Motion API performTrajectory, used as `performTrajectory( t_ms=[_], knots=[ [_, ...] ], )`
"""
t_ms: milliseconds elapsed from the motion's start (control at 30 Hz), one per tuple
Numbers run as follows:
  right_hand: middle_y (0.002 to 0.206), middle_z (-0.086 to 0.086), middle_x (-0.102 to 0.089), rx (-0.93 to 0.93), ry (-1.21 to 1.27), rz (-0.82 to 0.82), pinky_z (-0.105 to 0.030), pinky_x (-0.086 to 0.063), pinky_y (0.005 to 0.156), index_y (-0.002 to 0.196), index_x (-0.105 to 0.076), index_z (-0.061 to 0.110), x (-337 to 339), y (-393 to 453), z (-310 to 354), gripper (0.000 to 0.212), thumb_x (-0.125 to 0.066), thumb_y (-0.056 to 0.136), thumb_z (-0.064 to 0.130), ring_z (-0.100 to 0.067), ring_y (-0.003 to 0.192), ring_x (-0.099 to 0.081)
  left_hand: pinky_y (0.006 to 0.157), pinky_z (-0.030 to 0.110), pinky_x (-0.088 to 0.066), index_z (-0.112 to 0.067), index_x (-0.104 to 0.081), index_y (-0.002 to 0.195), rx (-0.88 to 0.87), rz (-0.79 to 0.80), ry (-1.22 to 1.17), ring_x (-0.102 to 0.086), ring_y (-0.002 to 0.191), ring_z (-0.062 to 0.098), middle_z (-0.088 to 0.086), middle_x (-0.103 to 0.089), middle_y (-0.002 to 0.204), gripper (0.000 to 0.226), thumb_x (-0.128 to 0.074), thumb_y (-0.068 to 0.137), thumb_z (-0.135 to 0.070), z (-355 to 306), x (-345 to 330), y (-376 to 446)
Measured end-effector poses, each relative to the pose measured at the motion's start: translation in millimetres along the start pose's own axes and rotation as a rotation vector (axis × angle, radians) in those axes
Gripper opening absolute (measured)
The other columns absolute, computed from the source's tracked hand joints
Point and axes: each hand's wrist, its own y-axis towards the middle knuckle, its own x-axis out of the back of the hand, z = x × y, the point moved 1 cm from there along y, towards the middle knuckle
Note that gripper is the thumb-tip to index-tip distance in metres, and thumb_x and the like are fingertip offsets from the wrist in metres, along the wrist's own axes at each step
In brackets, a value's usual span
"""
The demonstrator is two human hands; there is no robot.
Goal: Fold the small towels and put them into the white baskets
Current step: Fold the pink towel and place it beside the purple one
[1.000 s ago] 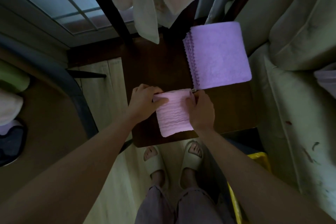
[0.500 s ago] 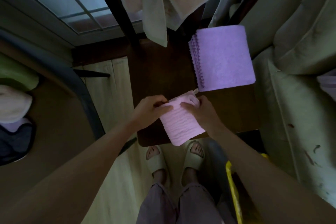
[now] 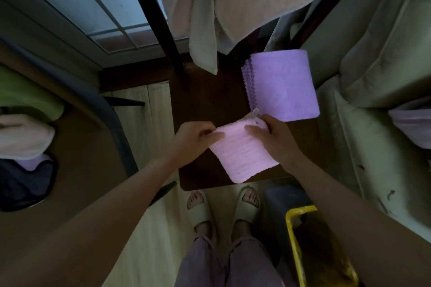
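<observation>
Two hands are at work over a small dark worktop [image 3: 205, 105], and between them is one folded pink towel [image 3: 242, 154]. The left hand [image 3: 193, 140] pinches the towel's left edge, thumb and fingers [image 3: 213, 134] curled onto the cloth. The right hand [image 3: 275, 140] grips the far right corner, its fingers [image 3: 254, 129] wrapped over the top of the fold. The towel slopes from the fingers toward the near edge of the worktop, its lower corner hanging just past that edge; whether the rest lies flat on the wood or is lifted off it, I cannot tell.

Just beyond the right hand's fingers lies one stack of folded purple towels [image 3: 282, 86], its scalloped edges showing on the left side; the separate layers are too fine to count. Above the fingers, one pale cloth [image 3: 224, 7] hangs down over the far end of the worktop.

Well to the left of the fingers sits one dark basin [image 3: 25, 186] with a cream cloth [image 3: 23, 137] heaped on it. Below the right forearm stands one yellow-rimmed container [image 3: 293, 235]. Two feet in pale slippers [image 3: 200, 209] stand on the floor under the near edge.
</observation>
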Motion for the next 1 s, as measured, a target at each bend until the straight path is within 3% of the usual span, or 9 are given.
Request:
performTrajectory(
  t_ms=[100,200,300,467,533,667,833,900,1000],
  knots=[
    [0.082,0.015,-0.055,-0.066,-0.028,-0.073,-0.008,-0.037,0.053,0.093,-0.051,0.029,-3.6,1.9,1.5,0.013,-0.051,0.096,0.042,0.004,0.071,-0.054,0.055,0.017,-0.050,-0.029,-0.063,0.073,0.262,-0.145,-0.251,-0.062,0.062,0.005,-0.005,-0.065,0.071,0.015,-0.067,0.086,-0.034,-2.6,-2.4,11.3],
    [0.093,0.007,-0.057,-0.222,0.032,-0.096,-0.016,-0.038,0.069,0.107,-0.049,0.022,-12.3,4.6,-2.7,0.024,-0.044,0.099,0.044,-0.003,0.080,-0.051,0.049,0.012,-0.048,-0.023,-0.062,0.085,0.489,-0.177,-0.503,-0.063,0.077,0.008,-0.003,-0.064,0.089,0.010,-0.071,0.084,-0.028,-7.9,-7.5,25.0],
    [0.117,-0.007,-0.055,-0.444,0.202,-0.076,-0.034,-0.043,0.089,0.126,-0.047,0.014,-17.2,11.0,3.9,0.038,-0.042,0.101,0.042,-0.021,0.101,-0.053,0.069,0.025,-0.054,-0.013,-0.056,0.119,0.659,-0.106,-0.758,-0.061,0.100,0.018,0.005,-0.059,0.117,0.034,-0.065,0.089,-0.025,-13.4,-8.2,31.3],
    [0.128,-0.010,-0.049,-0.575,0.243,0.052,-0.037,-0.046,0.090,0.140,-0.034,0.014,-19.2,15.5,10.7,0.064,-0.064,0.089,0.037,-0.027,0.115,-0.051,0.097,0.045,-0.049,-0.012,-0.041,0.139,0.791,-0.053,-0.907,-0.055,0.116,0.030,0.012,-0.051,0.133,0.053,-0.060,0.092,-0.025,-16.2,-5.4,25.1],
    [0.127,-0.016,-0.052,-0.564,0.142,-0.010,-0.037,-0.049,0.081,0.140,-0.034,0.008,-19.6,14.9,8.2,0.064,-0.066,0.088,0.028,-0.030,0.109,-0.055,0.093,0.043,-0.052,-0.017,-0.032,0.145,0.725,0.000,-0.904,-0.054,0.117,0.028,0.009,-0.045,0.138,0.062,-0.061,0.091,-0.029,-15.3,-3.0,20.1],
    [0.130,-0.024,-0.055,-0.572,0.232,-0.109,-0.050,-0.047,0.099,0.133,-0.047,-0.004,-13.4,17.2,4.1,0.050,-0.062,0.090,0.016,-0.040,0.117,-0.056,0.075,0.024,-0.057,-0.027,-0.035,0.144,0.400,0.218,-0.697,-0.059,0.108,0.009,-0.008,-0.048,0.129,0.068,-0.070,0.085,-0.028,-16.5,-3.9,2.6],
    [0.129,-0.024,-0.056,-0.555,0.267,-0.102,-0.048,-0.050,0.095,0.132,-0.047,-0.004,-16.5,16.4,5.7,0.051,-0.064,0.090,0.018,-0.040,0.116,-0.057,0.069,0.015,-0.054,-0.016,-0.053,0.133,0.137,0.089,-0.399,-0.064,0.094,0.001,-0.002,-0.062,0.115,0.040,-0.059,0.093,-0.016,-11.0,-11.3,-4.6],
    [0.123,-0.022,-0.059,-0.510,0.238,-0.116,-0.040,-0.053,0.080,0.129,-0.048,-0.005,-19.6,17.6,4.6,0.048,-0.063,0.090,0.018,-0.038,0.109,-0.060,0.074,0.010,-0.051,-0.008,-0.058,0.128,0.021,0.010,-0.230,-0.066,0.092,0.003,0.007,-0.067,0.112,0.035,-0.056,0.094,-0.009,-9.2,-14.9,-2.8],
    [0.110,-0.008,-0.049,-0.423,0.186,-0.235,-0.023,-0.045,0.061,0.131,-0.037,0.007,-16.8,20.9,3.1,0.048,-0.063,0.091,0.016,-0.023,0.092,-0.054,0.095,0.012,-0.040,-0.008,-0.051,0.135,-0.104,-0.052,0.038,-0.061,0.115,0.018,0.012,-0.059,0.131,0.041,-0.052,0.094,-0.001,-4.4,-17.9,-4.5]
  ],
)
